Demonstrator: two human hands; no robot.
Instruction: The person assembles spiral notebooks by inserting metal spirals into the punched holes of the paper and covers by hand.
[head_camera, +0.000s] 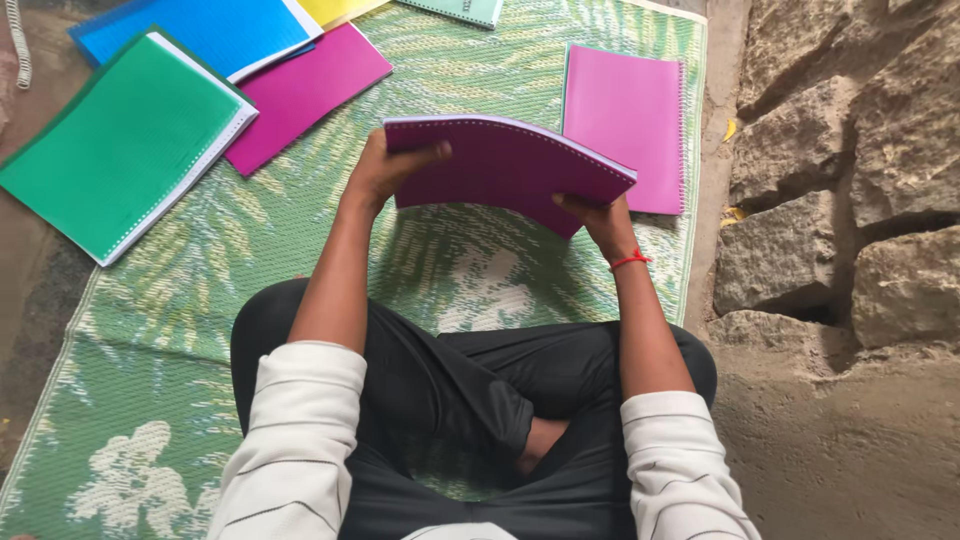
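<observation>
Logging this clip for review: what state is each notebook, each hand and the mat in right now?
Purple notebook: closed, held off the mat by both hands.
Left hand: gripping its left edge.
Right hand: gripping its right lower edge.
Pink notebook: closed, flat on the mat.
Green notebook: closed, flat.
Magenta notebook: closed, partly under the blue notebook.
Mat: spread flat.

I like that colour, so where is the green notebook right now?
The green notebook lies at the head view's upper left on the mat, overlapping a blue notebook.
</observation>
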